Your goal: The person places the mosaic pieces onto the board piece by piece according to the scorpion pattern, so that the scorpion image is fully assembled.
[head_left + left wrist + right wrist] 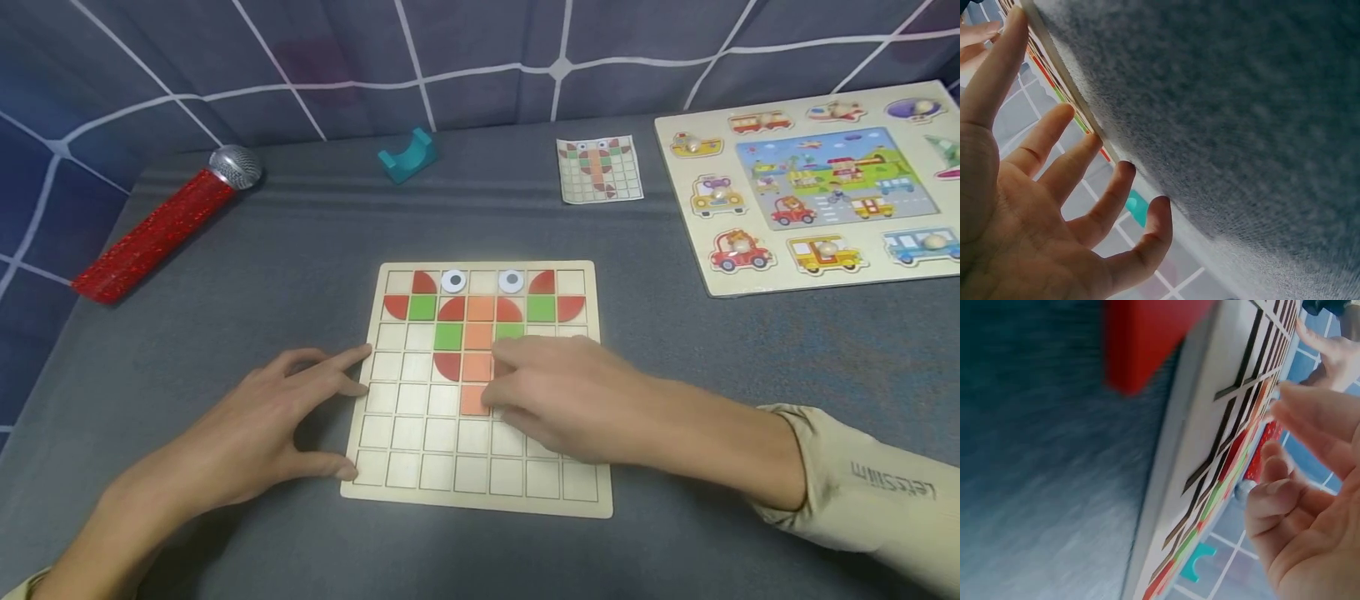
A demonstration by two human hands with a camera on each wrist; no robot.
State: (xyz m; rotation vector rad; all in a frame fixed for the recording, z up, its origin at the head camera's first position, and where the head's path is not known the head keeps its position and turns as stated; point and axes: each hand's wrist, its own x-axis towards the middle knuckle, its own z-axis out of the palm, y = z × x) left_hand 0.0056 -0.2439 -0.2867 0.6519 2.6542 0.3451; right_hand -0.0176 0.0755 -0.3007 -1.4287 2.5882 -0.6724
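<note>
A square wooden grid board point(472, 467) lies on the grey surface. Red quarter-circle, green square and orange square tiles and two round eye pieces point(453, 281) fill part of its upper rows. My left hand point(262, 417) has its fingers spread, fingertips and thumb along the board's left edge. My right hand point(570, 392) reaches over the board from the right, its fingertips at the right side of the lowest orange square tile point(472, 401). It covers several cells there. In the right wrist view, a dark red tile point(1232, 456) lies on the board beyond the fingertips.
At the back left lies a red glittery microphone point(165, 221). A teal curved stand point(408, 157) and a small printed pattern card point(600, 169) lie behind the board. A wooden knob puzzle point(720, 275) lies at the back right. A blurred red shape point(1141, 344) shows in the right wrist view.
</note>
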